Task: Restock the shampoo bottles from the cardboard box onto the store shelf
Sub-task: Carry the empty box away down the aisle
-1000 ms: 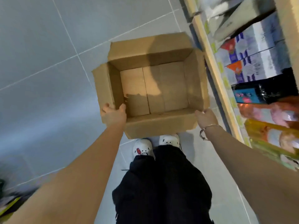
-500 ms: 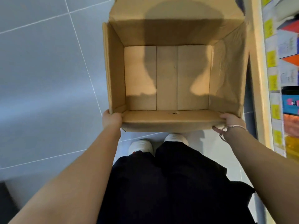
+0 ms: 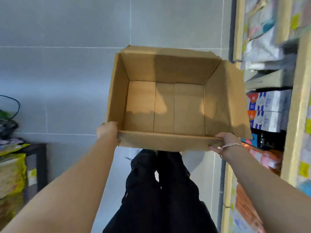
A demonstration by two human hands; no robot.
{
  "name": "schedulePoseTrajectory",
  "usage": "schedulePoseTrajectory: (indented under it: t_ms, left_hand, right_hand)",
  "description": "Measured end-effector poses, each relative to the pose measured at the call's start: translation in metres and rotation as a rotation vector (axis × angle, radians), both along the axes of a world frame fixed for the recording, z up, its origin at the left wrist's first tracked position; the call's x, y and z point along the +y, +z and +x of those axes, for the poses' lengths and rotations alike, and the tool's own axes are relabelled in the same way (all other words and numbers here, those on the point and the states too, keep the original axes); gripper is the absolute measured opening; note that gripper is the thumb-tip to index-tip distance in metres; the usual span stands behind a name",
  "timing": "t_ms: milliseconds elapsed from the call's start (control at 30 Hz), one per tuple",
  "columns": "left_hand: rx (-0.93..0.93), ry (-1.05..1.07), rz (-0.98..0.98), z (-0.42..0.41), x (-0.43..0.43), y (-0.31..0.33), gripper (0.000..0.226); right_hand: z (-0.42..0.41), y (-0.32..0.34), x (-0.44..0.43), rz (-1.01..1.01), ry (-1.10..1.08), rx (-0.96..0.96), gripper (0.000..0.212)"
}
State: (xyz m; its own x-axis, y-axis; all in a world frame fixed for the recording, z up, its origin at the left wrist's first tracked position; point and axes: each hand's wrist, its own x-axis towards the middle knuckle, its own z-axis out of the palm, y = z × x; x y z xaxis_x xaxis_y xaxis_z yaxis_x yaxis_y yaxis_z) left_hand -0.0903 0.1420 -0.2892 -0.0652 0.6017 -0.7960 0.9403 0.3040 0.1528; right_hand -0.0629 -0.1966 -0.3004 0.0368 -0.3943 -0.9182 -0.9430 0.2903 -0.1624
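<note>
Gaping upward, cardboard box (image 3: 165, 142), crosswise.

Box (image 3: 168, 71) is mid-frame, above the floor (image 3: 67, 73), open side facing the camera. Left hand (image 3: 106, 130) grips its near-left corner, and right hand (image 3: 222, 140) grips the right end of the near flap, thumb on top, fingers under. Legs (image 3: 159, 190) are below the box's near edge, between the two arms. Shelf (image 3: 298, 106) runs along the right, just beside the box's right flap, with cartons (image 3: 267, 111) stacked in it level with the box and more packs above and below them. Rack (image 3: 36, 165) stands far left, well apart from the box, with bags (image 3: 11, 174) piled at its left side.
</note>
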Motion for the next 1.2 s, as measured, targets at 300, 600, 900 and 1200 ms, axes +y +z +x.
schedulePoseTrajectory:
  t_ms: [300,600,900,1200]
  left_hand:
    - [-0.252,0.533,0.016,0.010,0.077,0.127,0.053]
    - [-0.222,0.649,-0.293,0.069,0.213,0.163,0.059]
    - [-0.288,0.502,-0.226,0.150,0.390,0.185,0.105]
    - [-0.281,0.546,-0.049,0.251,0.531,0.151,0.048]
  right_hand:
    - [0.072,0.142,0.127,-0.001,0.206,-0.064,0.015]
    - [0.132,0.185,0.356,0.017,0.315,-0.026,0.047]
    - [0.216,0.229,0.573,0.077,0.314,-0.031,0.040]
    - [0.316,0.217,0.728,0.047,0.368,-0.047,0.036]
